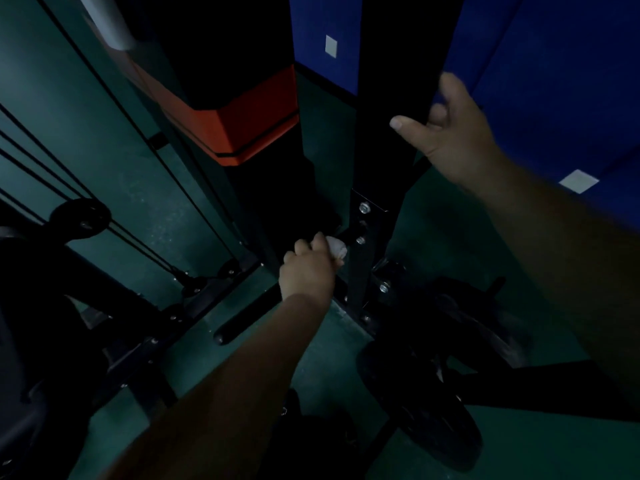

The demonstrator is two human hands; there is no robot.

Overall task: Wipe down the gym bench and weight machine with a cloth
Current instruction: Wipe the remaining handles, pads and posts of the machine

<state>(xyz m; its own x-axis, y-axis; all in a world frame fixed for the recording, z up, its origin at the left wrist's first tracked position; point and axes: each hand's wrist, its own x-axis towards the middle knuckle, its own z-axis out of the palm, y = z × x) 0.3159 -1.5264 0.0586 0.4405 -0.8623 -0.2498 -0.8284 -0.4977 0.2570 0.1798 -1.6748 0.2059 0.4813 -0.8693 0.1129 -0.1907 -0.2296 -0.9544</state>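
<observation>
Two hands: cloth (336,249); upright (388,133)

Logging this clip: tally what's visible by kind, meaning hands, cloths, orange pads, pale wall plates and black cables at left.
Hands: 2, the left hand and the right hand
White cloth: 1
Orange pad: 1
Pale wall plates: 2
Black cables: count unclear in the dim light
Total counted: 6
</observation>
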